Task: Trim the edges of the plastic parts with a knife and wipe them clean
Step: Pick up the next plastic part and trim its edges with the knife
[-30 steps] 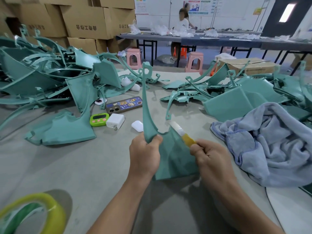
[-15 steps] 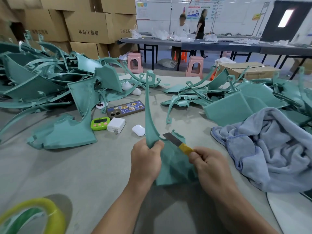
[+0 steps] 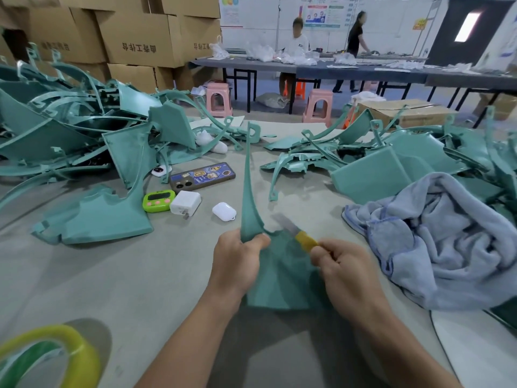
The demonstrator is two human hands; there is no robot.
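The left hand (image 3: 237,259) gripped the teal plastic part (image 3: 279,278) at its notch, holding it upright over the table (image 3: 112,275); the right hand (image 3: 344,264) was clamped on the knife (image 3: 300,236), its blade blurred at the part's upper edge; risk judged: that left hand's thumb lay close to the blade's line, so a slip could cut it; the thin spike might flex and cause gouging; the cloth (image 3: 447,247) lay beside, unused

Matt teal plastic part (image 3: 279,275), grey metal knife (image 3: 293,231) blade, fluffy blue cloth (image 3: 447,247), matt grey table (image 3: 112,275).
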